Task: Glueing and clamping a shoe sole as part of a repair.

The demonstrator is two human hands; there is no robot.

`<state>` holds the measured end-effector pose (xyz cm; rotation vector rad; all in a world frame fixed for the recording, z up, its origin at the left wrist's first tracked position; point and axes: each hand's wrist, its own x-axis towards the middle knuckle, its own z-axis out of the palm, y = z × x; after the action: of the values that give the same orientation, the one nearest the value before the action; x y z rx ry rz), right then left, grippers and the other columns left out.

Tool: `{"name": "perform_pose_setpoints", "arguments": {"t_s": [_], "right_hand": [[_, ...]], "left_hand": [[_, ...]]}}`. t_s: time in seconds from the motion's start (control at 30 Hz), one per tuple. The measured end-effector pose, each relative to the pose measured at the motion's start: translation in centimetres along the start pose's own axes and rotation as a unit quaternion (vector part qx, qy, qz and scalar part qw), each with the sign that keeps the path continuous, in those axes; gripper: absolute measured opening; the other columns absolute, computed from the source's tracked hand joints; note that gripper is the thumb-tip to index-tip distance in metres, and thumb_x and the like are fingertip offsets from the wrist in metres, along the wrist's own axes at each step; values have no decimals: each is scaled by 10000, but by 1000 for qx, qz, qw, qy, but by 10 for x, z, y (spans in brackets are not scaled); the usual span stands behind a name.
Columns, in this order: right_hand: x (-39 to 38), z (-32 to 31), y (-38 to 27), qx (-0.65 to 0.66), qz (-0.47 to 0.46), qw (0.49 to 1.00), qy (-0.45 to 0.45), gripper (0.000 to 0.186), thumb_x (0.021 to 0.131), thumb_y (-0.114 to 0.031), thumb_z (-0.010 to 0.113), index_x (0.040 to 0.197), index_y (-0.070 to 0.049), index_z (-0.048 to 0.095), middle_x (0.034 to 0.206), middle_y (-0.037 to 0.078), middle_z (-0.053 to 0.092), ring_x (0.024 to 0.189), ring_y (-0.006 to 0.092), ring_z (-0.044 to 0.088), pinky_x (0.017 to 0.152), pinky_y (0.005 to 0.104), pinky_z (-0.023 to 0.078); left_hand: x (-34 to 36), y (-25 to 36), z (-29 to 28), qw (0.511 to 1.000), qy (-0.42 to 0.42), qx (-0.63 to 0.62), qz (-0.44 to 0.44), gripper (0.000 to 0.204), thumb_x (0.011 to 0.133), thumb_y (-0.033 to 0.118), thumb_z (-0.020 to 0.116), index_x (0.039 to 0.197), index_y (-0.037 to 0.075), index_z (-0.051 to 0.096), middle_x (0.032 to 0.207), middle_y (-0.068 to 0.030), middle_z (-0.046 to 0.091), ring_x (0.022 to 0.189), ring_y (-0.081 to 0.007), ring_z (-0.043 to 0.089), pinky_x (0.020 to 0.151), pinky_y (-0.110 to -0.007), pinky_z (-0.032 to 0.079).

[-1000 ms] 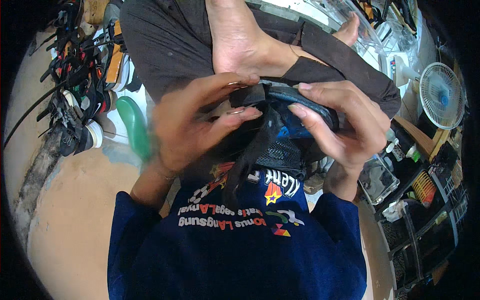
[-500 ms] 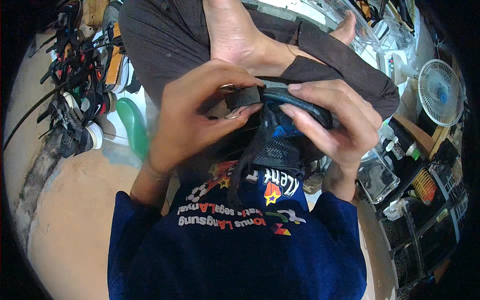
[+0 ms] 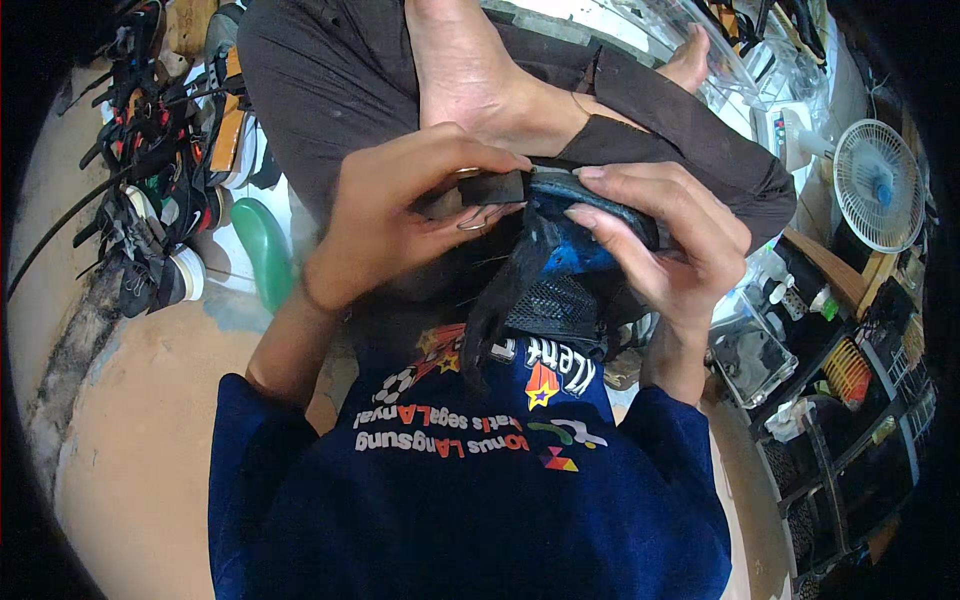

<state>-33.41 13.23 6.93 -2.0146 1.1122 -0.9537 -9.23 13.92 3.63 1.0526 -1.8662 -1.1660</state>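
Observation:
In front of my chest I hold a black shoe [image 3: 555, 305] with a mesh panel and a blue patch near its rim. My left hand [image 3: 400, 200] is closed in a pinch on a dark, flat-ended block-like piece [image 3: 492, 188] that meets the shoe's edge; whether the two are joined I cannot tell. Thin shiny curved edges show by the left fingers. My right hand [image 3: 680, 225] grips the shoe's thick dark rim [image 3: 590, 192] between thumb and fingers. A ragged black flap [image 3: 490, 335] hangs from the shoe toward my shirt. The shoe's far side is hidden.
Shoes and sandals [image 3: 150, 200] are heaped at the left, beside a green sole-shaped piece [image 3: 262, 250]. My crossed legs lie beyond my hands. At the right stand a white fan [image 3: 880, 185], a clear plastic box [image 3: 750, 350] and a dark rack [image 3: 850, 440].
Both hands have shifted slightly, the right a little to the left. The shoe has tilted a bit, so more of its blue patch shows. Both grips stay closed.

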Motion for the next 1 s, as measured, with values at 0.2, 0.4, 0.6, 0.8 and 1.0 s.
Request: {"name": "perform_pose_setpoints", "arguments": {"t_s": [0.2,0.4,0.6,0.8,1.0], "right_hand": [[11,-1,0,-33,49,997,-58,225,717,-66,831,907,1,732,873,104,725,781,227,710,694,319,555],[21,2,21,27,10,999,-38,177,747,-65,806,900,-15,732,846,96,715,780,243,706,713,335,553],[35,9,45,73,12,993,-88,157,814,-104,771,899,6,699,843,142,693,795,290,696,727,370,549],[91,-44,90,28,91,994,-59,207,894,-208,712,927,-4,721,814,137,698,754,279,697,690,352,542],[221,-127,252,-225,160,954,115,195,888,-185,700,924,5,726,801,180,695,699,305,667,669,387,520]], "left_hand": [[6,0,1,999,0,-33,-38,346,738,-19,808,1062,-7,687,1000,-103,721,882,-149,694,719,-238,537],[26,1,-3,999,-27,-21,-13,371,755,-14,770,1114,4,678,1076,-112,712,929,-170,705,789,-261,555],[63,8,-32,977,-151,-68,-138,344,765,85,756,1089,7,669,842,-68,674,766,-100,609,671,-278,491],[103,-24,-19,971,-219,24,-97,251,846,143,745,1032,12,640,882,-192,704,799,-341,694,709,-407,544],[166,-47,-14,905,-407,19,-124,376,877,381,711,1054,49,709,739,-154,695,671,-337,683,637,-410,531]]}}
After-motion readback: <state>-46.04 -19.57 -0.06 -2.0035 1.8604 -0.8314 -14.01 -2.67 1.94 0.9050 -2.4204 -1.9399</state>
